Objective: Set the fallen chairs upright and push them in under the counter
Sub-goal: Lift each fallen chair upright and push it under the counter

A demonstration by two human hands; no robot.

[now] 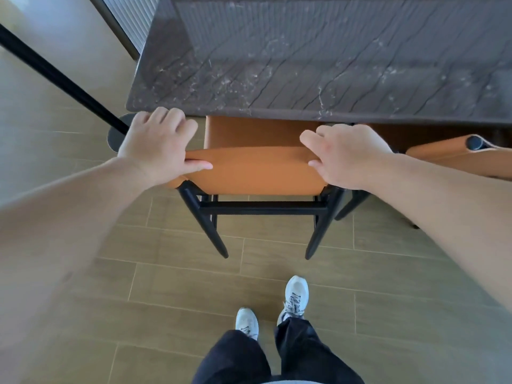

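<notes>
An orange chair with black legs stands upright in front of me, its seat partly under the dark marble counter. My left hand grips the left end of the backrest, fingers over the top and thumb along the near face. My right hand grips the right end the same way. A second orange chair stands at the right edge, its seat also tucked under the counter and partly hidden by my right forearm.
A black slanted pole runs down to a round black base left of the chair. Tan tiled floor spreads around my feet in white sneakers. A ribbed panel stands behind the counter's left end.
</notes>
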